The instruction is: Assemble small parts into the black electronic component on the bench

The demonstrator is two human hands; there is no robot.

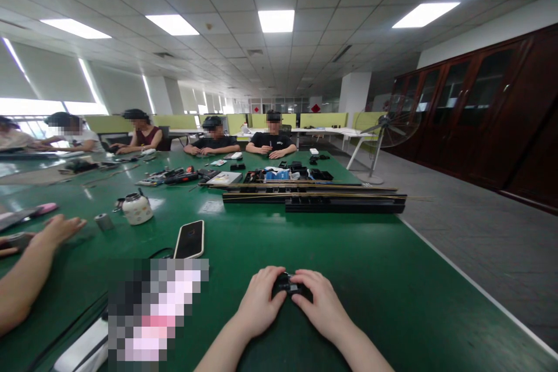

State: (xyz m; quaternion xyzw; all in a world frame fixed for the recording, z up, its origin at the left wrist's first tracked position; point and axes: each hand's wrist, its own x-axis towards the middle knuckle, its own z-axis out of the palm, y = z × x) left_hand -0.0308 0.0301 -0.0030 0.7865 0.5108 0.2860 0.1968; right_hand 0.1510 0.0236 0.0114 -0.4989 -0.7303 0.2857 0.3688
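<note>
Between my two hands is a small black part (288, 285) with a lighter grey patch, close above the green table (244, 244). My left hand (261, 296) is closed around its left end, thumb in front and fingers behind. My right hand (320, 302) grips the right end in the same way. Fingers cover much of the part, so its exact kind cannot be made out. A phone (190, 239) in a pale case lies on the table to the left of my hands.
Black metal rails (344, 203) with long thin rods lie across the table ahead. Further left stand a white patterned jar (138, 209) and a grey cylinder (103, 221). A co-worker's arm (35, 261) reaches in from the left. Several people sit at the far side.
</note>
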